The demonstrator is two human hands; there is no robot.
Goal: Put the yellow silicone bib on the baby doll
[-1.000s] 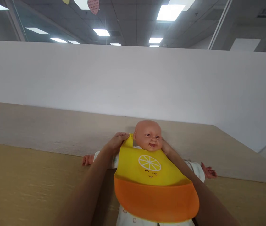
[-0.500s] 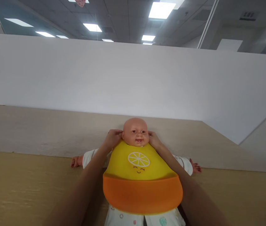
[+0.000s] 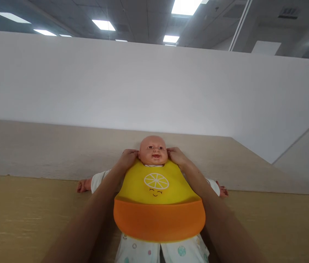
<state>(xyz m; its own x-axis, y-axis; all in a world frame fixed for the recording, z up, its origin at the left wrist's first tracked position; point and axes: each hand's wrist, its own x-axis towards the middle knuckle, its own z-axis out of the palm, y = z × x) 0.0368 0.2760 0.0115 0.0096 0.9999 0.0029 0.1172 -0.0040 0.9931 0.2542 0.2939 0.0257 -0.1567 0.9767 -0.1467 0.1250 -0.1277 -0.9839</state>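
A baby doll (image 3: 152,141) in a white patterned outfit lies on its back with both arms spread out. Over its chest is a yellow bib (image 3: 136,188) with a printed lemon slice and an orange pocket along the bottom. My left hand (image 3: 129,158) is closed at the bib's upper left edge, beside the doll's neck. On the other side, my right hand (image 3: 176,156) is closed at the upper right edge of the bib. The fingertips of both hands and the bib's neck ends are partly hidden by the doll's head.
The doll lies on a wood-toned surface (image 3: 34,215) with a paler raised strip (image 3: 47,149) behind it. A white partition (image 3: 116,84) stands at the back, with glass and ceiling lights above.
The doll's head has tilted back slightly, and its white collar shows more above the bib. Both hands stay beside the neck. The whole view has shifted a little.
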